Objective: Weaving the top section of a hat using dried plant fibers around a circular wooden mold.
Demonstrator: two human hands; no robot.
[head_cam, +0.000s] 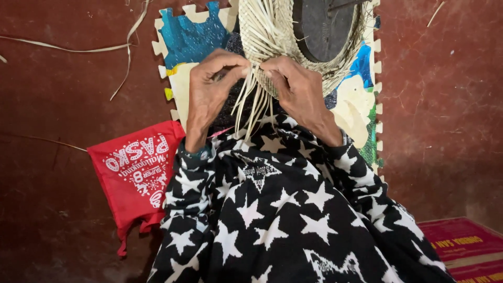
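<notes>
Red floor, pale half-woven straw hat (293, 47)

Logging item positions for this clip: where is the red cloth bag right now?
In the head view, the red cloth bag lies on the dark red floor at lower left, beside the person's left sleeve and just below the foam puzzle mat.

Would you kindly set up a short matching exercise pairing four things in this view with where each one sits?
Things:
1. woven straw piece
2. red bag
3. loose straw strip
4. foam mat

Places:
A. lying on the floor at upper left
B. on the floor beside the left sleeve
C. spread under the weaving
D. pinched by left hand and right hand

Pairs: 1-D, 2-B, 3-A, 4-C
</notes>
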